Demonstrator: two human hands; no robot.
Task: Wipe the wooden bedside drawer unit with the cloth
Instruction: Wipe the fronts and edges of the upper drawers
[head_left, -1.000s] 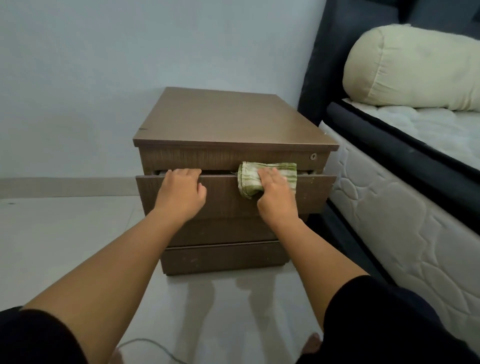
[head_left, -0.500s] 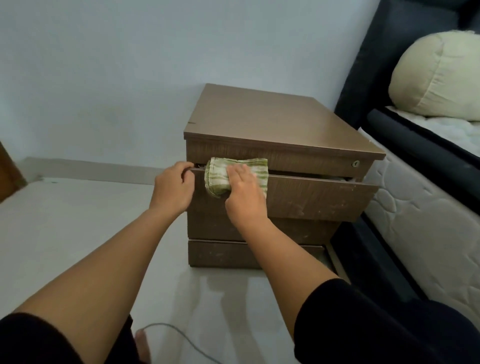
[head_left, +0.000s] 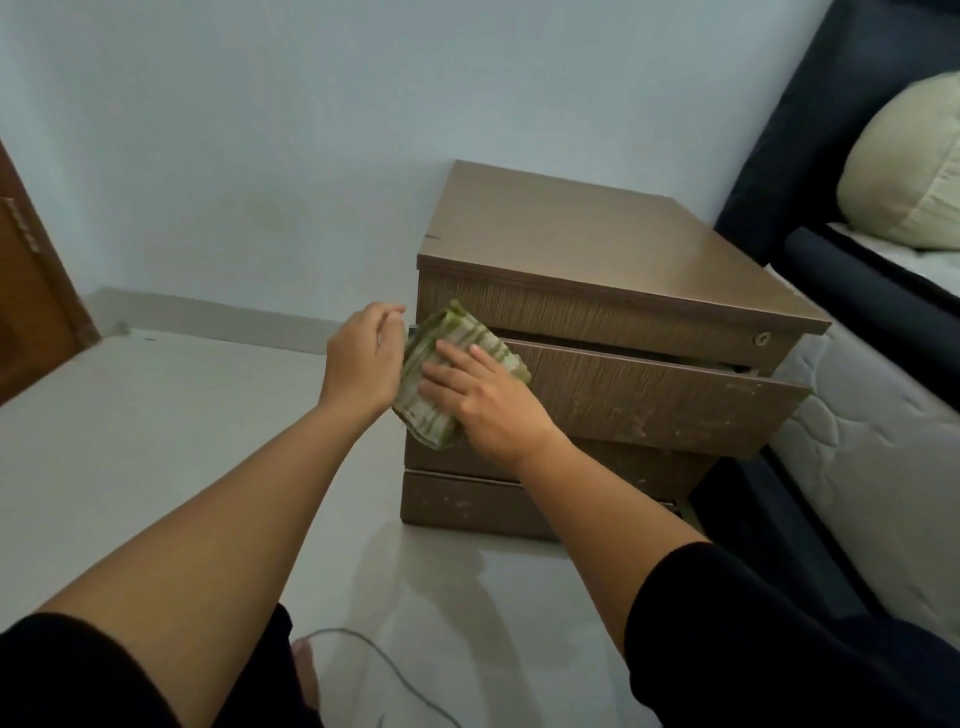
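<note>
Far left, a brown wooden door panel (head_left: 36, 291) against the pale wall. On the pale floor (head_left: 156, 426), near the bottom edge, a thin grey cable (head_left: 374, 654). Left hand (head_left: 363, 358) loosely curled at the front left corner of the wooden bedside drawer unit (head_left: 597, 249), fingertips by the left end of the pulled-out top drawer (head_left: 660, 400); cannot tell whether gripping it. Just right of that, right hand (head_left: 478, 395) flat, fingers spread, pressing a folded green-striped cloth (head_left: 441, 358) against the drawer's front at its left end. Drawer interior hidden, contents not visible. Two lower drawers closed. Small round lock (head_left: 761, 339) near the front right corner. Far right, a mattress (head_left: 857, 467) with a cream bolster pillow (head_left: 909, 171).
</note>
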